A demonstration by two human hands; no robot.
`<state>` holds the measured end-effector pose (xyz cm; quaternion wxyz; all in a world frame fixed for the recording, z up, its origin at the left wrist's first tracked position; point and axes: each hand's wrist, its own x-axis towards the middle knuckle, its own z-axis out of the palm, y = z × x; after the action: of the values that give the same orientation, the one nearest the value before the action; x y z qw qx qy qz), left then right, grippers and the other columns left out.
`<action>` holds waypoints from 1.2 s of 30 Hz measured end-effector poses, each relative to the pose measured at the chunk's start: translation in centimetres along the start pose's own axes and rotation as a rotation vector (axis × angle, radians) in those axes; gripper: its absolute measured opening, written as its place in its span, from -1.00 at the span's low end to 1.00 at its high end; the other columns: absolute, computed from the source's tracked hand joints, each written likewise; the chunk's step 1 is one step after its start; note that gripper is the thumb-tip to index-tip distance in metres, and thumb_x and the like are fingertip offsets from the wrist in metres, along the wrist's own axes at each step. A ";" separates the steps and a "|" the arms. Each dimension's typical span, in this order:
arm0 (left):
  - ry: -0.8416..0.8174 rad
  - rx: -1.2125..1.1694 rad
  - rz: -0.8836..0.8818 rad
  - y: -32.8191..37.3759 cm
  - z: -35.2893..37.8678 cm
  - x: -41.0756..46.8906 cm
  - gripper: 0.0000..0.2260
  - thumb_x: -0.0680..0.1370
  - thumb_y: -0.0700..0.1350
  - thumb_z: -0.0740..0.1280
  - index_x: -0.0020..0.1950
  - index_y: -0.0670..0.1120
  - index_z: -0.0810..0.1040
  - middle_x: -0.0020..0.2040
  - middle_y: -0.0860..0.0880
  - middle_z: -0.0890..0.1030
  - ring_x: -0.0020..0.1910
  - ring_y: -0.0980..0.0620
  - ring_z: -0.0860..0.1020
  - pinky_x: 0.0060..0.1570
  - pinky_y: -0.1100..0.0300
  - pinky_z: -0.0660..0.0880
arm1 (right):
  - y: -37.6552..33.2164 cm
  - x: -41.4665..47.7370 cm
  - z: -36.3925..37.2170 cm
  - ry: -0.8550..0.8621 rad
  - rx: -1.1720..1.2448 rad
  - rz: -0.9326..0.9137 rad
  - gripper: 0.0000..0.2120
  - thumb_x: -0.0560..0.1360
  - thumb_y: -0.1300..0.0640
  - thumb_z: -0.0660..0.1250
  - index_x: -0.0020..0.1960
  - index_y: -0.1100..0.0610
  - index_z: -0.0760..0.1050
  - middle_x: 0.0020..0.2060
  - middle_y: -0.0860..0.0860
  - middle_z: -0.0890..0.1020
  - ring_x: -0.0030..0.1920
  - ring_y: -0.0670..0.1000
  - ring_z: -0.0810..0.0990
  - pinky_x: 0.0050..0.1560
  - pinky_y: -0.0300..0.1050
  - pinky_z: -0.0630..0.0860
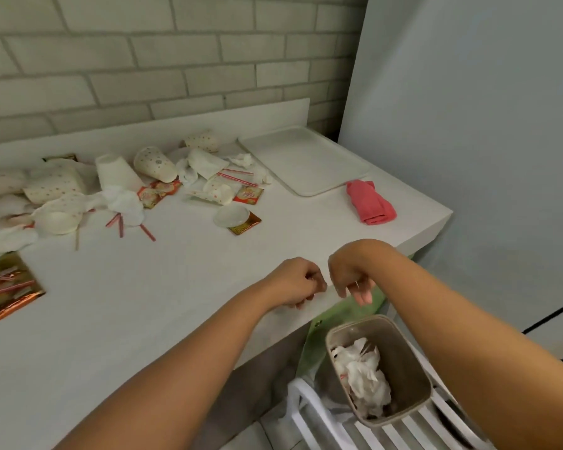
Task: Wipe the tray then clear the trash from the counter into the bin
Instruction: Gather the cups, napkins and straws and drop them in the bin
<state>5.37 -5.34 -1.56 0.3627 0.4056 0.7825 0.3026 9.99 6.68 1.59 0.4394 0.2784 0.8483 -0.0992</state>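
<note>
Left hand (298,282) curls, contents hidden; right hand (351,278) hangs loose, empty, above bin (403,358).

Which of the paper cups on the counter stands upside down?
The plain white cup, base up; the dotted cups around it lie on their sides or crushed.

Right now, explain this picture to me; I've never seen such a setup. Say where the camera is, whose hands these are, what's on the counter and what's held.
One picture, from a camera on a person's head, looking down at their bare arms; no machine. On the counter lie paper cups, tissues, straws and sachets, plus a tray and pink cloth at the right. Below stands a bin holding crumpled paper. The right hand hangs open above it; the left hand is curled, contents hidden.
</note>
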 end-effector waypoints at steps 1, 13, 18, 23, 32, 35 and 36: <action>0.074 -0.014 -0.004 -0.7 -1.2 -0.6 -0.83 0.58 -0.19 0.21 0.07 -0.19 0.56 -0.22 -0.01 0.51 -0.33 0.07 0.46 -0.33 0.28 0.43 | -1.2 -0.4 -0.6 0.069 -0.012 -0.018 -0.84 0.55 0.22 0.23 -0.14 0.30 0.43 -0.50 0.13 0.65 -0.53 0.00 0.54 -0.26 -0.15 0.50; 0.657 -0.013 -0.241 -14.2 -14.3 -10.5 -0.91 0.53 -0.21 0.26 -0.11 -0.17 0.55 -0.20 -0.02 0.51 -0.19 0.03 0.45 -0.34 0.36 0.33 | -19.9 -1.1 -2.8 0.397 -0.025 -0.412 -0.78 0.53 0.19 0.21 0.07 0.25 0.56 -0.17 0.09 0.62 -0.25 0.05 0.55 -0.27 -0.20 0.44; 0.734 0.061 -0.366 -19.0 -17.8 -14.8 -0.85 0.55 -0.21 0.23 0.00 -0.21 0.58 -0.06 -0.11 0.59 -0.15 0.02 0.46 -0.24 0.28 0.34 | -27.7 -0.8 -2.5 0.399 -0.035 -0.507 -0.80 0.53 0.17 0.25 0.08 0.21 0.56 -0.27 0.04 0.55 -0.32 0.02 0.51 -0.33 -0.22 0.38; 0.820 0.088 -0.440 -22.5 -21.9 -18.5 -0.84 0.55 -0.25 0.22 0.03 -0.22 0.57 0.01 -0.14 0.59 -0.08 -0.02 0.50 -0.13 0.21 0.42 | -33.9 -0.9 -2.5 0.427 -0.067 -0.583 -0.80 0.53 0.17 0.25 0.10 0.20 0.55 -0.23 0.03 0.56 -0.22 0.05 0.56 -0.27 -0.19 0.43; 0.918 0.097 -0.658 -28.8 -26.9 -24.0 -0.87 0.51 -0.30 0.22 -0.06 -0.21 0.56 0.01 -0.16 0.58 0.05 -0.09 0.53 -0.10 0.20 0.41 | -42.9 -1.3 -2.6 0.616 -0.031 -0.770 -0.68 0.57 0.14 0.23 0.28 0.22 0.46 0.23 0.13 0.43 0.20 0.11 0.46 0.16 -0.09 0.45; 0.831 0.152 -0.764 -30.2 -27.7 -25.3 -0.90 0.50 -0.27 0.23 -0.19 -0.18 0.49 -0.08 -0.15 0.56 0.06 -0.11 0.55 -0.28 0.25 0.38 | -45.9 -0.8 -2.1 0.653 -0.072 -0.800 -0.61 0.55 0.06 0.26 0.31 0.23 0.39 0.26 0.14 0.34 0.25 0.12 0.35 0.17 -0.04 0.41; 0.798 0.176 -0.793 -30.6 -27.9 -25.7 -0.91 0.51 -0.25 0.24 -0.17 -0.19 0.50 -0.07 -0.15 0.56 0.07 -0.11 0.55 -0.30 0.26 0.37 | -46.7 -0.6 -1.9 0.654 -0.099 -0.801 -0.59 0.54 0.03 0.27 0.29 0.23 0.38 0.25 0.15 0.33 0.26 0.13 0.33 0.16 -0.04 0.40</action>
<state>-19.56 -47.19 -1.28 0.0897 -0.0360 0.9736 0.2067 -17.17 -31.31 -0.38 0.0915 -0.0725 0.9850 -0.1272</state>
